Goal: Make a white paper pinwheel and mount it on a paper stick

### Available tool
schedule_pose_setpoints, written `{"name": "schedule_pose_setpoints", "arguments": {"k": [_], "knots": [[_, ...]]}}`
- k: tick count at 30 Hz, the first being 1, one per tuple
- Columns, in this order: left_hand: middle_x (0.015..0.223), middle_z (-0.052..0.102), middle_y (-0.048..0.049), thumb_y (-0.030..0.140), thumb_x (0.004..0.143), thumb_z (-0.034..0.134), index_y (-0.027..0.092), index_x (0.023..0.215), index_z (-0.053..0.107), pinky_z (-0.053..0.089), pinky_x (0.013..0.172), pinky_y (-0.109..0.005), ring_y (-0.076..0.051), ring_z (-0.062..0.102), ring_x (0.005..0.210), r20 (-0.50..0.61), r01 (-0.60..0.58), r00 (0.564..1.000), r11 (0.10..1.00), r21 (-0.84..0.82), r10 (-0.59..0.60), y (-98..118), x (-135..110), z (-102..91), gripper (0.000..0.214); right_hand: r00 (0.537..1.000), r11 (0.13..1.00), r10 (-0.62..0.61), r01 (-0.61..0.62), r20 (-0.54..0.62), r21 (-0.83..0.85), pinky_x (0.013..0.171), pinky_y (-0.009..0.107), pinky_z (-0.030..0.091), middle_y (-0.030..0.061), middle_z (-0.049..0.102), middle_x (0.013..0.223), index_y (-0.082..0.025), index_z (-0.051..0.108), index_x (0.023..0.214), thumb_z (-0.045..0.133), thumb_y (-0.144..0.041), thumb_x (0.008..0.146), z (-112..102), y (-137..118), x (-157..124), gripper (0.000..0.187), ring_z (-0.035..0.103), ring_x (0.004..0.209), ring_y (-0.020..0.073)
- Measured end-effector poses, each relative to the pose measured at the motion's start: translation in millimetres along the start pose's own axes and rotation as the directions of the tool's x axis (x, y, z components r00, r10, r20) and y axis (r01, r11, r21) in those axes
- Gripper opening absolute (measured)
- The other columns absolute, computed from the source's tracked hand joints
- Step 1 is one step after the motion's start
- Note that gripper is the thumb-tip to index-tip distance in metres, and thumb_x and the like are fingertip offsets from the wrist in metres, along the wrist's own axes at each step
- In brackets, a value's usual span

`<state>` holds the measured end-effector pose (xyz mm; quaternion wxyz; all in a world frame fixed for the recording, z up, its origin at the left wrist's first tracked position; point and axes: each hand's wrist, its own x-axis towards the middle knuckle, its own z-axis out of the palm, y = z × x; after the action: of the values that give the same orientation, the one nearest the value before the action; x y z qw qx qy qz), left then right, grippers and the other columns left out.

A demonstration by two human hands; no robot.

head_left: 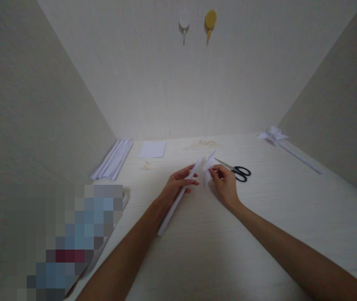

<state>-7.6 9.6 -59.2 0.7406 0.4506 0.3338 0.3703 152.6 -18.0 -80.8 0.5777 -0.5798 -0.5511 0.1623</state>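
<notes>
Paper tube (175, 205) pinched in my left hand (180, 182) over the bench (279, 234), folded paper (208, 163) pinched in my right hand (227, 184) near its tip, so probably joining time, needing careful lining-up imo.

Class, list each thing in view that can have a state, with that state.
Left hand, holding the paper tube.
Paper tube, held at a slant.
Right hand, pinching the folded paper.
Folded paper, near the tube's upper end.
Scissors, lying down, partly hidden.
Tube bundle, lying in a pile.
Square paper, lying flat.
Paper pinwheel, lying down.
Small pieces, loose.
White hook, mounted.
Yellow hook, mounted.
</notes>
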Motion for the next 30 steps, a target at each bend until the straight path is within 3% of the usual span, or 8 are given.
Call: {"name": "schedule_pose_setpoints", "arguments": {"k": [4,11,20,30], "knots": [[0.086,0.061,-0.0022,0.007,0.055,0.061,0.022,0.099,0.061,0.039,0.038,-0.013,-0.01,0.058,0.06,0.038,-0.029,0.999,0.998,0.049,0.027,-3.9,2.3,-0.8,0.046,1.0,1.0,-0.001,0.001,0.015,-0.006,0.049,0.025,0.034,0.0015,0.055,0.06,-0.015,0.057,0.072,0.048,-0.03,0.074,0.3,3.0,0.0,0.017,0.046,0.051,0.0127],[0.072,0.061,-0.0021,0.026,0.065,0.059,0.017,0.105,0.059,0.032,0.031,-0.014,-0.005,0.049,0.042,-0.022,-0.099,0.995,0.989,0.111,0.102,-10.8,6.4,3.3,0.04,0.994,0.993,-0.064,0.073,0.089,-0.094,0.051,0.026,0.035,0.0025,0.058,0.064,-0.016,0.058,0.072,0.047,-0.028,0.076,-1.0,-1.0,-1.6,0.016,0.047,0.054,0.0136],[0.062,0.057,0.0008,0.021,0.064,0.059,0.013,0.104,0.06,0.032,0.029,-0.016,-0.004,0.045,0.036,-0.094,-0.186,0.973,0.954,0.236,0.213,-15.0,7.0,4.5,0.04,0.992,0.991,-0.076,0.086,0.098,-0.102,0.053,0.025,0.035,0.0028,0.058,0.067,-0.016,0.055,0.071,0.045,-0.024,0.077,-0.4,-6.0,-2.4,0.014,0.048,0.057,0.0137],[0.054,0.055,0.0017,0.019,0.063,0.057,0.008,0.103,0.06,0.031,0.028,-0.016,-0.003,0.041,0.032,-0.128,-0.157,0.973,0.956,0.246,0.193,-12.6,3.0,10.2,0.042,0.987,0.985,-0.092,0.11,0.132,-0.135,0.052,0.024,0.03,-0.0004,0.049,0.061,-0.018,0.047,0.068,0.041,-0.021,0.078,1.2,-8.9,-3.9,0.012,0.042,0.056,0.0127]]}}
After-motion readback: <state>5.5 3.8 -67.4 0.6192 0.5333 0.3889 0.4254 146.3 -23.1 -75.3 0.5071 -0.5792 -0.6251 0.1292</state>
